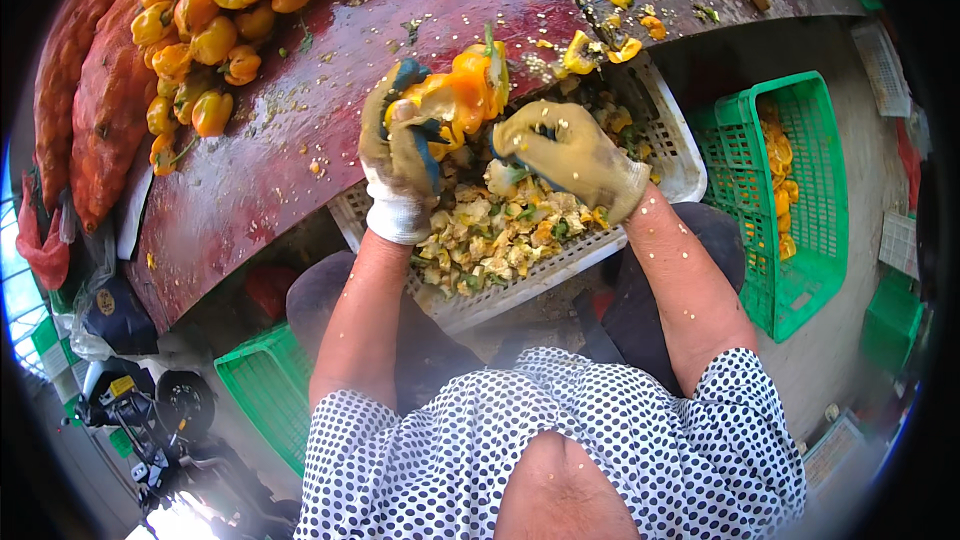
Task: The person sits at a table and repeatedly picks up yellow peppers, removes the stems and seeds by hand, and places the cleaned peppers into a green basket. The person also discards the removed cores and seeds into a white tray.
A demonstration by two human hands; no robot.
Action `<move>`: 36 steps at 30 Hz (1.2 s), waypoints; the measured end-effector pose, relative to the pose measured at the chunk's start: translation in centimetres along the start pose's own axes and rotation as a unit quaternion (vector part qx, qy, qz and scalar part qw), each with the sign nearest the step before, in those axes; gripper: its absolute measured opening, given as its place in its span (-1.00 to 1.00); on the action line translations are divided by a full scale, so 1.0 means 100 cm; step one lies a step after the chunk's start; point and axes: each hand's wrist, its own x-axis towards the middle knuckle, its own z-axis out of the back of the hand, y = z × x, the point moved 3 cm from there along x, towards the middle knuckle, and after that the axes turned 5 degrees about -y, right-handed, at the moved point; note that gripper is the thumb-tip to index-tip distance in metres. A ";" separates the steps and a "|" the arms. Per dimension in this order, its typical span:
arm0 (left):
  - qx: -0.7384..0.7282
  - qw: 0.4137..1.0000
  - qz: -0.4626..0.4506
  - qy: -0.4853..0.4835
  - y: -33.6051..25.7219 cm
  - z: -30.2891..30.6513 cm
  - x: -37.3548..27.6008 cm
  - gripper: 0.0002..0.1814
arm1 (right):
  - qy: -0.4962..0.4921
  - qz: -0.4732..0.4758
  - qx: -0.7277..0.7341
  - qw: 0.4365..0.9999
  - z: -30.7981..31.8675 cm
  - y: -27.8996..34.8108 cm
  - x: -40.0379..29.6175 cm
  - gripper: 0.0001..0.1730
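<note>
My left hand [401, 142], in a tan and blue coated work glove with a white cuff, grips a torn-open orange bell pepper [469, 97]. Its pale inner wall shows, and a green stem sticks up at its far side. My right hand [566, 154], gloved alike, is curled just right of the pepper. A whitish pepper core [501, 177] with some green shows right below its fingers; whether they hold it is unclear. Under both hands a white plastic crate [480, 307] is heaped with pepper cores and scraps [495, 240]. Loose seeds cling to the right glove and both forearms.
Whole yellow-orange peppers [214, 37] are piled on the wet dark red tabletop [322, 97], beside full red mesh sacks [112, 105]. Pepper pieces [581, 52] and seeds lie along its near edge. A green crate [814, 210] at right contains orange pieces; another green crate [266, 390] stands lower left.
</note>
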 end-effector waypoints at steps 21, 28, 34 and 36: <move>-0.028 0.998 -0.018 0.046 -0.008 -0.018 -0.007 -0.50 | -0.095 0.008 0.108 0.990 -0.026 0.007 -0.004 -0.66; 0.075 0.978 -0.189 0.052 -0.014 -0.023 -0.014 -0.49 | -0.140 0.066 0.113 0.981 -0.037 0.000 -0.012 -0.54; 0.105 0.960 -0.249 0.075 -0.012 -0.028 -0.020 -0.50 | -0.135 0.058 0.096 0.985 -0.035 -0.006 -0.013 -0.45; 0.140 0.948 -0.276 0.078 -0.012 -0.027 -0.021 -0.51 | -0.100 0.044 0.160 0.981 -0.034 -0.006 -0.011 -0.47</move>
